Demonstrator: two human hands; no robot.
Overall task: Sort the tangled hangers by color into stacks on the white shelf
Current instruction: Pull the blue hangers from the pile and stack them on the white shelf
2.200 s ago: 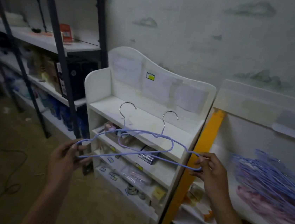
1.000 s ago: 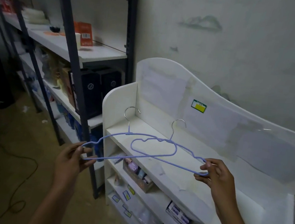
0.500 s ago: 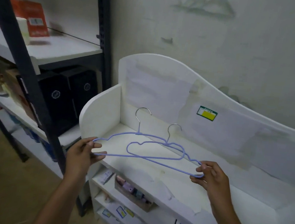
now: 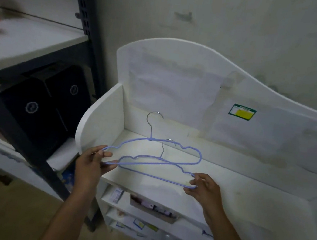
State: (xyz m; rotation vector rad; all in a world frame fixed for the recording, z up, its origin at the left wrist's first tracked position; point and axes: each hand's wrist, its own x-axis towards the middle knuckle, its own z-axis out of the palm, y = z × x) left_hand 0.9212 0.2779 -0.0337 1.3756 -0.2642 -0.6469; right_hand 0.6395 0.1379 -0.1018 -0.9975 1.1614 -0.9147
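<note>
2 purple hangers (image 4: 161,160) overlap and cross just above the top board of the white shelf (image 4: 244,190), hooks pointing toward its back panel. The left hand (image 4: 91,163) pinches the left end of the rear hanger between thumb and curled fingers; the right hand (image 4: 204,190) pinches the right end of the front one the same way. No stack lies on the top board in view, so sorting looks barely begun: these 2 would start the purple pile.
</note>
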